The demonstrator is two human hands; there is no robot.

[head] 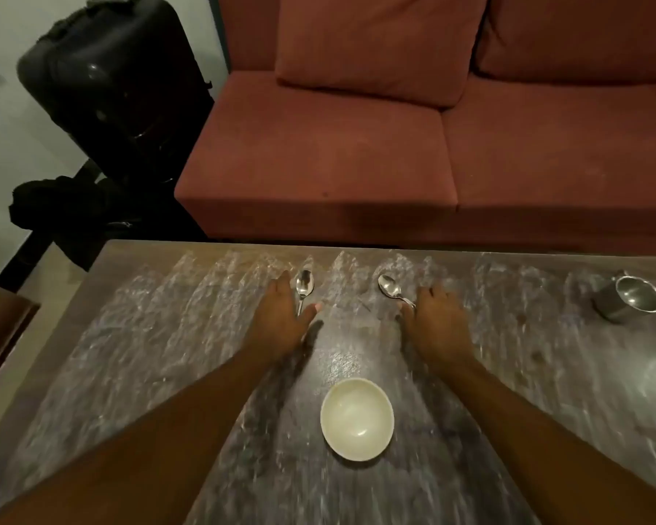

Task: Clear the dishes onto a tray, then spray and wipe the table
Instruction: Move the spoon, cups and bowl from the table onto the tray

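Observation:
Two steel spoons lie near the far edge of the dark, streaky table (167, 335). My left hand (283, 316) rests over the handle of the left spoon (304, 285), fingers spread, thumb beside the handle. My right hand (436, 320) lies palm down on the handle end of the right spoon (390, 288); whether its fingers grip the handle is hidden. A white empty bowl (356, 417) stands near me between my forearms. A small steel cup (629, 300) stands at the far right. No tray shows.
A red sofa (319, 157) runs close along the table's far edge. A black suitcase (114, 81) and a dark bag (69, 214) stand on the floor at the far left. A brown piece of furniture (1, 327) sits at the left.

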